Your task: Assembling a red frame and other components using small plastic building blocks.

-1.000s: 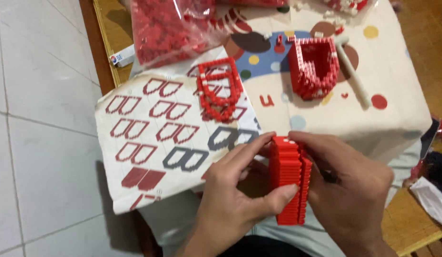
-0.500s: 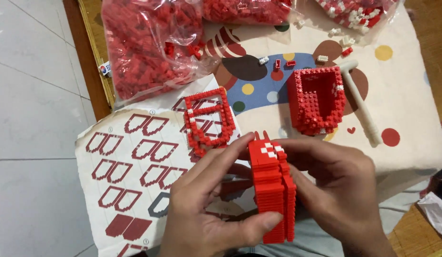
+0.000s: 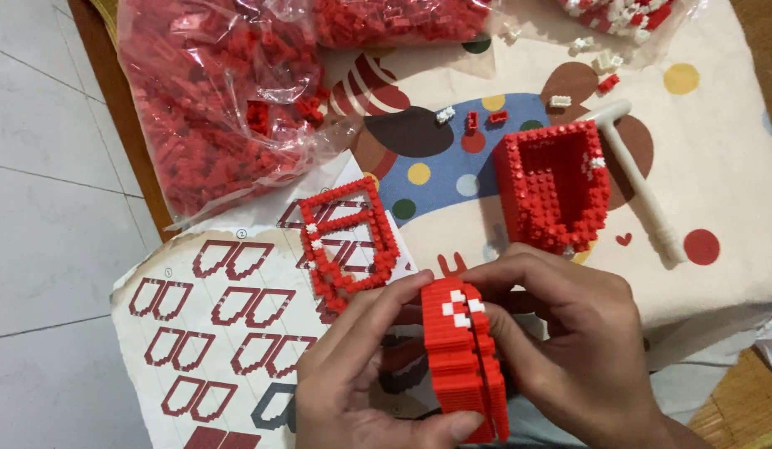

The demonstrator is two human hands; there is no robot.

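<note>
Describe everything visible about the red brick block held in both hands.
The tall red block of tiny plastic bricks stands upright on its narrow edge, turned edge-on to the camera. It looks like two slabs pressed together, with a seam down the middle. A few white bricks sit at its top. The left hand clasps its left face, thumb under the lower end; the right hand covers its right face. It is held above the printed instruction sheet.

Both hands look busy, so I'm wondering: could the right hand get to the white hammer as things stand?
Probably yes, once it lets go. The right hand now holds the red block with the left hand. The hammer lies uncovered on the cloth, beyond it, nothing between.
</note>
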